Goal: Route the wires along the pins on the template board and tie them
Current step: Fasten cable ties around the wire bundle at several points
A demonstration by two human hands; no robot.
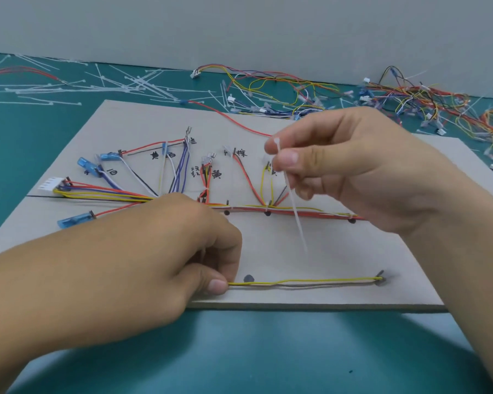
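A grey template board (310, 251) lies on the green mat, with coloured wires (125, 194) fanned across its left and middle parts and a bundled trunk (310, 212) running right. My left hand (160, 251) rests on the board and pinches a yellow and brown wire pair (302, 282), which stretches right to a pin (379, 275) near the front edge. My right hand (353, 166) hovers above the trunk, pinching a white cable tie (292, 203) by its head so the tail hangs down toward the board.
Loose white cable ties (125, 86) lie scattered on the mat at the back left. A tangle of spare wire harnesses (410, 103) sits at the back right. A grey wall runs behind. A black dot (248, 278) marks the board beside the wire pair.
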